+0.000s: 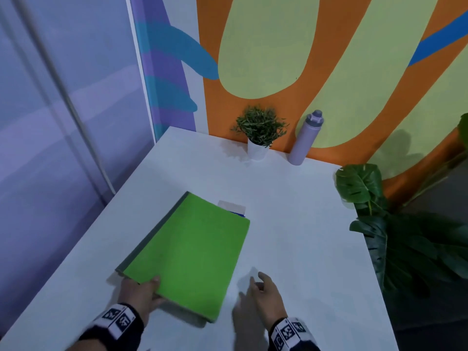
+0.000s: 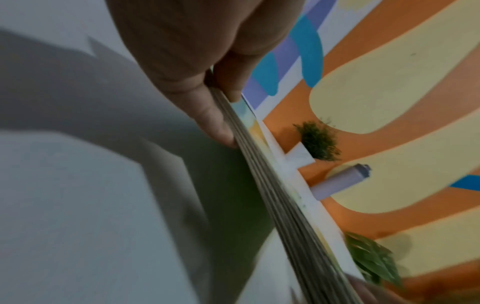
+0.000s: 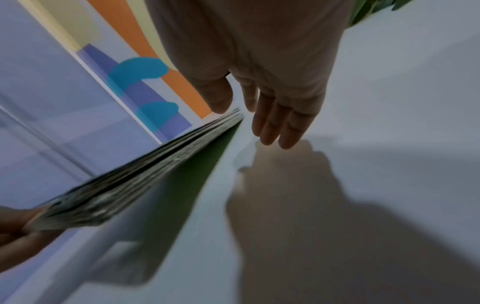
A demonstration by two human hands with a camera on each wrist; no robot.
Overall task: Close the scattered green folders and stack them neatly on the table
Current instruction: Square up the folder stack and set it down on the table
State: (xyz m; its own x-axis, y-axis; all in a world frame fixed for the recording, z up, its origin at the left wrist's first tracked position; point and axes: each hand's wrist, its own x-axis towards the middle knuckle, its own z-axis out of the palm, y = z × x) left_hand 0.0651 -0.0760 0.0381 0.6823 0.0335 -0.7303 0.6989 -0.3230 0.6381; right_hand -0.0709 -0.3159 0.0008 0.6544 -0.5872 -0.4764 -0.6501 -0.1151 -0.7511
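Observation:
A stack of closed green folders (image 1: 187, 252) lies aslant over the near left part of the white table (image 1: 291, 198), its near edge lifted a little. My left hand (image 1: 144, 290) grips the stack's near left corner, thumb on top and fingers beneath; the left wrist view shows the layered folder edges (image 2: 265, 185) pinched between thumb and fingers (image 2: 218, 131). My right hand (image 1: 266, 292) hovers just right of the stack's near right corner, fingers straight and holding nothing. In the right wrist view those fingers (image 3: 280, 123) point past the stack's edge (image 3: 145, 170) without touching it.
A white and blue slip (image 1: 234, 207) pokes out behind the stack's far corner. A small potted plant (image 1: 259, 133) and a lilac bottle (image 1: 305, 138) stand at the table's back against the painted wall. A large leafy plant (image 1: 395, 231) crowds the right edge.

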